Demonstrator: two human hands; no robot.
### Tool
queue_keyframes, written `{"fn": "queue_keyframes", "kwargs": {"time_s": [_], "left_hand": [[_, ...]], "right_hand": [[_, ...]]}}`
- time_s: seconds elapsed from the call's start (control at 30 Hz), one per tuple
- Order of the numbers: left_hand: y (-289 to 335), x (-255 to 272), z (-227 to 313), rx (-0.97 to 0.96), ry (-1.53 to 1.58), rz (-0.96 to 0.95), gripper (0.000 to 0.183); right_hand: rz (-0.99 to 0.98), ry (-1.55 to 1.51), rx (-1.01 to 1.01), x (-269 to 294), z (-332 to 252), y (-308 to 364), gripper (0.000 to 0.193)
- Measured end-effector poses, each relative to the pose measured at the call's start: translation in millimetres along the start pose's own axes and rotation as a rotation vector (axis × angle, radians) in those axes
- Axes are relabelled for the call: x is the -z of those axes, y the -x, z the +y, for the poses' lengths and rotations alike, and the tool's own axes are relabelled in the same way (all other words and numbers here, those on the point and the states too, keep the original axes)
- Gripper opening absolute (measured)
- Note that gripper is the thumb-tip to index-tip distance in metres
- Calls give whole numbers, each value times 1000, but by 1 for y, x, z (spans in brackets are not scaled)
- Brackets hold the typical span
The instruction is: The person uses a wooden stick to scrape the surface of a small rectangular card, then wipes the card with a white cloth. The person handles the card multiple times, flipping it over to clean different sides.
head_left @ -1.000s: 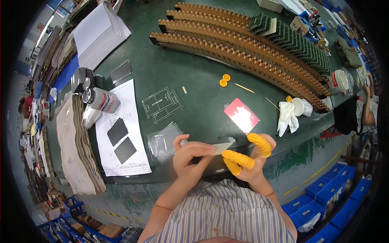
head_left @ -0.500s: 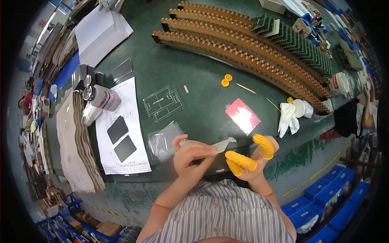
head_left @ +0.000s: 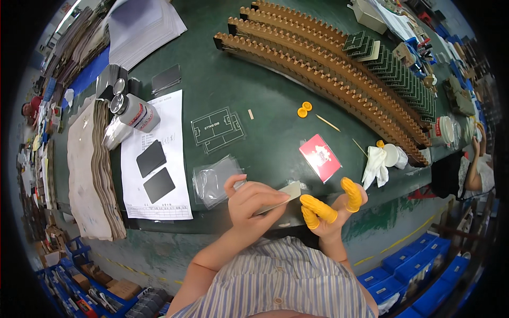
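Observation:
My left hand pinches a pale flat card, held tilted above the near table edge. Three yellow finger cots cover digits of my right hand. Its fingers are apart, hold nothing I can see, and sit just right of the card. Beyond them lies a red-and-white card on the green tabletop. Clear plastic sleeves lie beside my left hand. Farther back are dark cards with white line drawings. Two plain black cards rest on a printed sheet.
Wooden slotted racks span the far right, one filled with dark cards. Loose yellow finger cots, a wooden stick and white gloves lie nearer. A metal can and stacked grey sheets stand left.
The view has shifted slightly. My left hand still pinches the pale card, now turned a little with its tip closer to the right hand's yellow-covered fingers.

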State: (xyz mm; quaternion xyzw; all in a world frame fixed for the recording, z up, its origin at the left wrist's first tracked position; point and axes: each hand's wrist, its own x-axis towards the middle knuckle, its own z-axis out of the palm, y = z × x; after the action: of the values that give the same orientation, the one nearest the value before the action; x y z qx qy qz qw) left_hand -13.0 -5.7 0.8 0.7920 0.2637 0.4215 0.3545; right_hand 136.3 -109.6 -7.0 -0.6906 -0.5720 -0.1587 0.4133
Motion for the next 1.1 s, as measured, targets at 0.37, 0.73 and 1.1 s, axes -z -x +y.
{"fn": "queue_keyframes", "kwargs": {"time_s": [0.37, 0.73, 1.1], "left_hand": [[-1, 1, 0, 7, -24, -12, 23], [1, -1, -1, 1, -79, -4, 17], [2, -3, -2, -2, -119, -3, 16]], "right_hand": [[-21, 11, 32, -2, 3, 3, 33], [5, -12, 41, -6, 6, 6, 36], [6, 76, 104, -6, 7, 0, 25]]}}
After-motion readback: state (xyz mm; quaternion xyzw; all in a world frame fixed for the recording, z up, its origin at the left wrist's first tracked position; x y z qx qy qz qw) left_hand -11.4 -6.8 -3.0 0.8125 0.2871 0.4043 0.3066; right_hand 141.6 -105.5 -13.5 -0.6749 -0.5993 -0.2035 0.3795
